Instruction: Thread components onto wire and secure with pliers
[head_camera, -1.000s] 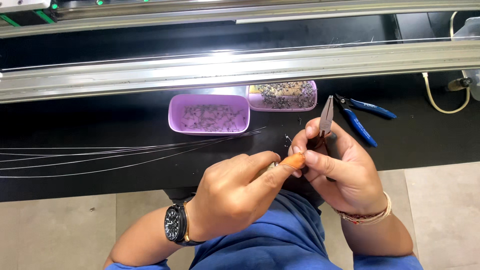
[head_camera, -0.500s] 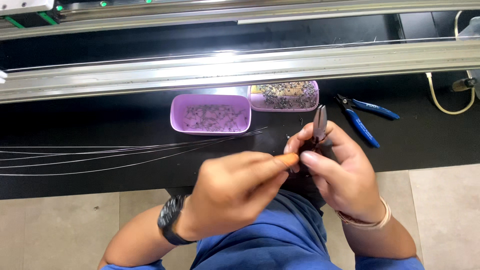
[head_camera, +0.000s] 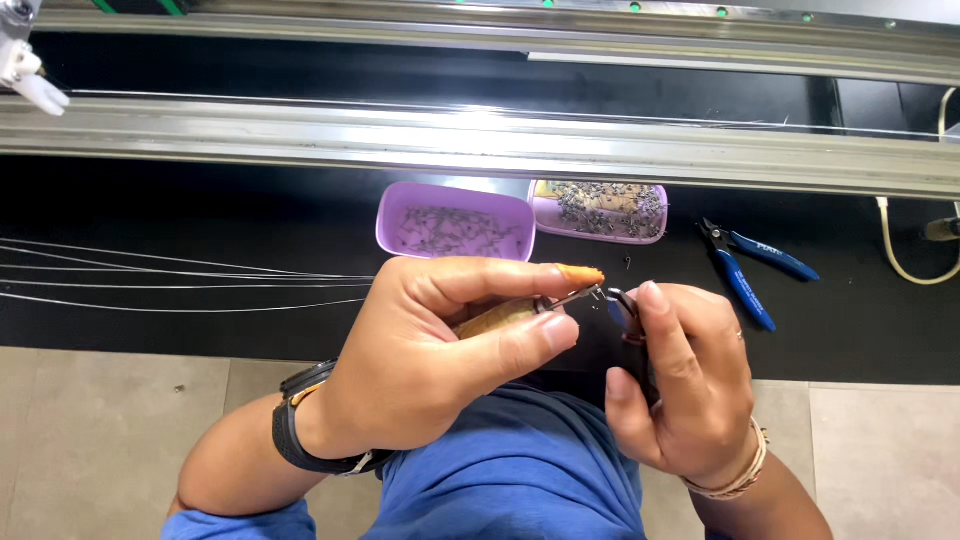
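Orange rubber capped the forefinger of the left hand (head_camera: 440, 360), which pinched a thin wire (head_camera: 572, 297) between that fingertip and the thumb, feeding its end straight into the tool. At three o'clock from it the right hand (head_camera: 685, 385) was closed around small pliers (head_camera: 622, 303), the grip steadying the joint. Loose wires (head_camera: 180, 275) trailed off toward nine o'clock across the black table (head_camera: 200, 210). Two lilac trays of tiny metal parts (head_camera: 455, 225) sat at twelve o'clock within easy reach, blue cutters (head_camera: 750, 265) lying at two o'clock
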